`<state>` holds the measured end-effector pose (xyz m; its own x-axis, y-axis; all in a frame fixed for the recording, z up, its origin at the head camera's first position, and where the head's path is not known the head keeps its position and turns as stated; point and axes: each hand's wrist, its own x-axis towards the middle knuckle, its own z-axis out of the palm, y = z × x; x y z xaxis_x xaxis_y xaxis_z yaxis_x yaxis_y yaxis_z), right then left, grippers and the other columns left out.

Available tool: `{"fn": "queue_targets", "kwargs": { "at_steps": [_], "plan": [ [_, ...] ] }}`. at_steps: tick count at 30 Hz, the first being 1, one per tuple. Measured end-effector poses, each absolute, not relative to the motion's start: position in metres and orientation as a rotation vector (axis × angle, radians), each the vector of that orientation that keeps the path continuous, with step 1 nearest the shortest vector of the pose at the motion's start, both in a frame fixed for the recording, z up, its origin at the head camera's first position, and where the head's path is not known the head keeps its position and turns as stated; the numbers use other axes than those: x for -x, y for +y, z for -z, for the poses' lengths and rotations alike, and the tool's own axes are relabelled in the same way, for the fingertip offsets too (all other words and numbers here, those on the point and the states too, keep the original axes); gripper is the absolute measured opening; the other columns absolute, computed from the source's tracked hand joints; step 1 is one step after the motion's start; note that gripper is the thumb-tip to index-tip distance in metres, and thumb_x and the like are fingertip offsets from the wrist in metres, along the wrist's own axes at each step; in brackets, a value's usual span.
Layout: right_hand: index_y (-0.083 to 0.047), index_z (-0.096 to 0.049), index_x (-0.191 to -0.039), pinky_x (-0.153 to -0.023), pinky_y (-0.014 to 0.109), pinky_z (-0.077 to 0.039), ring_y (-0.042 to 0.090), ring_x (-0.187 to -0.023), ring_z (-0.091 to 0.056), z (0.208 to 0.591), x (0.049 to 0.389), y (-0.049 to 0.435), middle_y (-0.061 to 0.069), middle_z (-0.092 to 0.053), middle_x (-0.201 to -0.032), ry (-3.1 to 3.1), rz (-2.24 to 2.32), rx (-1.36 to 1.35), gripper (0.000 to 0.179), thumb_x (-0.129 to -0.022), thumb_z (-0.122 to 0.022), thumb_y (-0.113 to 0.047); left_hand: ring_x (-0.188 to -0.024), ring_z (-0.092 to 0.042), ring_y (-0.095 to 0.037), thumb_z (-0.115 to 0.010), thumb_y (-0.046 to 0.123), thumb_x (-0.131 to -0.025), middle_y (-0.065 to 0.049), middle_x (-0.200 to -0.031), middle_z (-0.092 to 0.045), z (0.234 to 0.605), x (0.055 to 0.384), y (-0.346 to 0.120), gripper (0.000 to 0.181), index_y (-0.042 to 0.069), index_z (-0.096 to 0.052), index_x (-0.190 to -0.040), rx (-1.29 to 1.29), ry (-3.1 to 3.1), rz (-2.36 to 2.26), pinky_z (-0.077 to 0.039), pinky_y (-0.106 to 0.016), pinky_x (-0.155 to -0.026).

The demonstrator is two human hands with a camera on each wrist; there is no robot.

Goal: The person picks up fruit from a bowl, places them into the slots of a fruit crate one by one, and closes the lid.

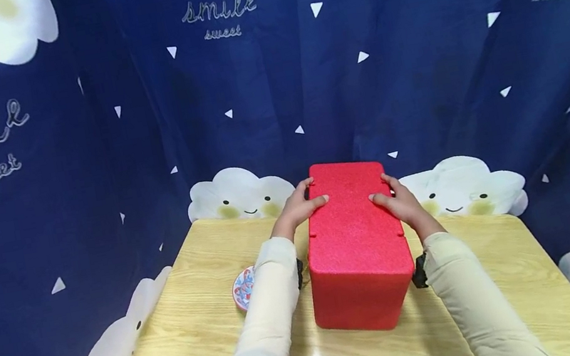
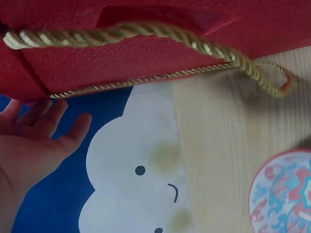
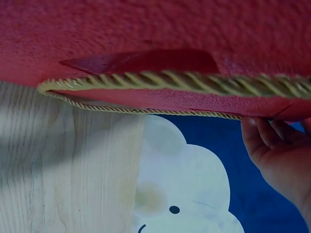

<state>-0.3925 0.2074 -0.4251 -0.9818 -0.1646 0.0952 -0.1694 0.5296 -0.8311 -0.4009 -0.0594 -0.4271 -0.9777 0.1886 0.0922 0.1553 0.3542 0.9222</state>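
A red box (image 1: 354, 229) with a lid-like top and small notches along its edges stands on the wooden table. My left hand (image 1: 297, 206) grips its far left edge, thumb on the top face and fingers against the side. On the far right edge my right hand (image 1: 402, 202) holds the box the same way. A twisted gold cord (image 2: 194, 43) loops along the box's left side in the left wrist view. Another gold cord (image 3: 194, 82) runs along its right side in the right wrist view. In both wrist views the fingertips touch the box near the cords' far ends.
A round piece with a red-and-blue pattern (image 1: 244, 287) lies on the table (image 1: 201, 320) left of the box, partly behind the left sleeve. Dark blue curtain (image 1: 270, 91) with white clouds hangs behind the table's far edge and at both sides.
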Motion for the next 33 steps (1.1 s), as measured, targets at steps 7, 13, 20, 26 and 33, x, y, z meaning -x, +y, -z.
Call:
{"fn": "queue_targets", "kwargs": {
  "at_steps": [7, 13, 20, 26, 33],
  "plan": [
    [-0.003, -0.018, -0.147, -0.102, 0.048, -0.028, 0.037, -0.126, -0.035, 0.418, 0.396, 0.201, 0.024, -0.032, -0.142, -2.768, -1.480, -0.283, 0.080, -0.087, -0.059, -0.035, -0.120, -0.043, -0.022, -0.066, 0.035, -0.083, -0.008, -0.137, -0.043, 0.418, 0.401, -0.068, 0.069, 0.018, -0.035, -0.143, -0.289, 2.560, -1.680, -0.032, -0.037, -0.100],
    [-0.006, -0.014, -0.149, -0.104, 0.048, -0.026, 0.036, -0.128, -0.033, 0.419, 0.392, 0.207, 0.024, -0.029, -0.144, -2.768, -1.475, -0.292, 0.081, -0.088, -0.058, -0.037, -0.124, -0.039, -0.024, -0.062, 0.033, -0.087, -0.010, -0.140, -0.040, 0.415, 0.397, -0.061, 0.069, 0.016, -0.029, -0.146, -0.281, 2.596, -1.619, -0.031, -0.038, -0.101],
    [-0.007, -0.016, -0.149, -0.099, 0.049, -0.033, 0.039, -0.125, -0.037, 0.430, 0.378, 0.210, 0.027, -0.034, -0.140, -2.678, -1.613, -0.320, 0.076, -0.091, -0.057, -0.032, -0.119, -0.046, -0.028, -0.060, 0.033, -0.088, -0.013, -0.133, -0.048, 0.409, 0.383, -0.057, 0.063, 0.009, -0.038, -0.142, -0.284, 2.820, -1.341, -0.035, -0.039, -0.098],
    [-0.004, -0.019, -0.148, -0.097, 0.044, -0.036, 0.040, -0.126, -0.035, 0.433, 0.356, 0.213, 0.028, -0.033, -0.140, -2.606, -1.746, -0.362, 0.070, -0.092, -0.057, -0.022, -0.113, -0.050, -0.028, -0.064, 0.028, -0.085, -0.016, -0.129, -0.052, 0.410, 0.353, -0.062, 0.062, 0.006, -0.041, -0.139, -0.379, 2.816, -1.336, -0.038, -0.038, -0.095],
    [-0.008, -0.025, -0.147, -0.080, 0.021, -0.045, 0.020, -0.111, -0.048, 0.431, 0.329, 0.220, 0.024, -0.037, -0.138, -2.514, -1.925, -0.362, 0.064, -0.093, -0.057, -0.021, -0.112, -0.052, -0.027, -0.062, 0.026, -0.087, -0.016, -0.130, -0.050, 0.420, 0.313, -0.060, 0.063, 0.006, -0.038, -0.141, -0.414, 2.696, -1.608, -0.041, -0.039, -0.092]
  ]
}}
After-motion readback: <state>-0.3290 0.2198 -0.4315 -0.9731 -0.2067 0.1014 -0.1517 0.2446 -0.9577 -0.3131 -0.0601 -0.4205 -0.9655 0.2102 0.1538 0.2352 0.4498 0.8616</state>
